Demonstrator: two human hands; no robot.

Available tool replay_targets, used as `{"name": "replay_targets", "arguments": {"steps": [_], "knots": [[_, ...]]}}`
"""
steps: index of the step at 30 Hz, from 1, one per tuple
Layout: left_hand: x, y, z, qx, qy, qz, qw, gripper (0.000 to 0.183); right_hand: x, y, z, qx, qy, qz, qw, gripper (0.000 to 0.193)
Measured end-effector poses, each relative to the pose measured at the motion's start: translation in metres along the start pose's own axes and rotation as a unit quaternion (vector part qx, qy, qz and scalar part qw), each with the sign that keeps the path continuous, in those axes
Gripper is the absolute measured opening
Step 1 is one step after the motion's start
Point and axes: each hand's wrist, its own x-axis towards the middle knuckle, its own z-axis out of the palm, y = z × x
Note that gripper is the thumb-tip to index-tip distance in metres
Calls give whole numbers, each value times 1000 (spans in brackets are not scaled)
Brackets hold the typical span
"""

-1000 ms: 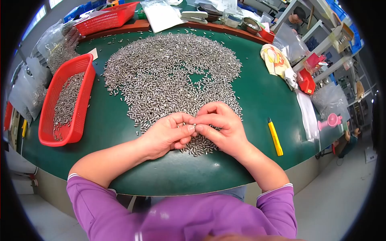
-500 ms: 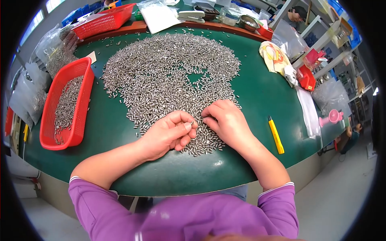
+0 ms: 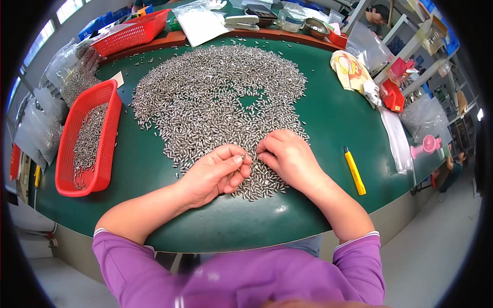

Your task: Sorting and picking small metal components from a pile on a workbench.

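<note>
Metal pc. (image 3: 243,156) in L grip (image 3: 220,168), o/ pile (image 3: 205,118)

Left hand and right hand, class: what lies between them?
In the head view, small loose metal pieces lie between the left hand and the right hand.

From afar I see bright windows (image 3: 45,35) in a grey wall (image 3: 62,32) at upper left, a green table (image 3: 328,128) with a reddish-brown ledge (image 3: 287,36) along its far edge, pale shelves (image 3: 409,51) on the right, and grey floor (image 3: 426,251) below. Light glints near the table's front edge.
</note>
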Motion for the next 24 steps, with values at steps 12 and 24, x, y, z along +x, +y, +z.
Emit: {"name": "replay_targets", "arguments": {"steps": [12,24], "knots": [[-2,1,3,-37,46,-29,998,16,4,-12,3,69,58,31,995,8],[-2,-1,7,10,38,-16,999,5,1,-23,-1,283,15,76,956,13]]}}
